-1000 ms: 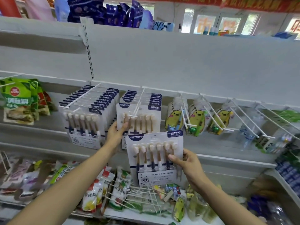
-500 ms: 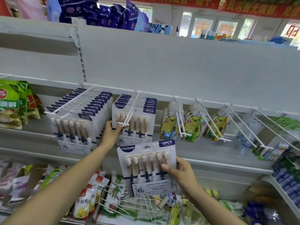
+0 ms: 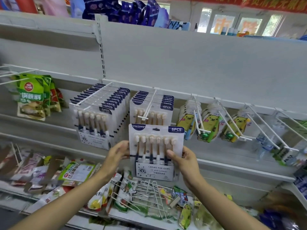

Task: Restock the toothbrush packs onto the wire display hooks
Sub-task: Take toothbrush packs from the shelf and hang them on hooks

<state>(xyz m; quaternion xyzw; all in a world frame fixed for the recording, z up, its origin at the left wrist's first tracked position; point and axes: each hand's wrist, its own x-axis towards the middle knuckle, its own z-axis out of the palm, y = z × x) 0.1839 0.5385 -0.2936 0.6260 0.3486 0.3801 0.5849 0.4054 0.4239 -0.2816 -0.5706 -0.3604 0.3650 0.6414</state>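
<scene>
Holding one toothbrush pack (image 3: 156,151) upright, face out, by both side edges: left hand (image 3: 117,152) pinches the left edge, right hand (image 3: 184,159) grips the right with thumb across the front. Likely so the hang hole (image 3: 156,129) at the top stays free. Pack sits just below the hook tip (image 3: 142,117) of the half-filled middle hook (image 3: 150,105); full hook (image 3: 94,95) left of it.

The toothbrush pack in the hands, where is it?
Head view, centre: the toothbrush pack is held between the left hand and right hand, just below the half-full hook.
</scene>
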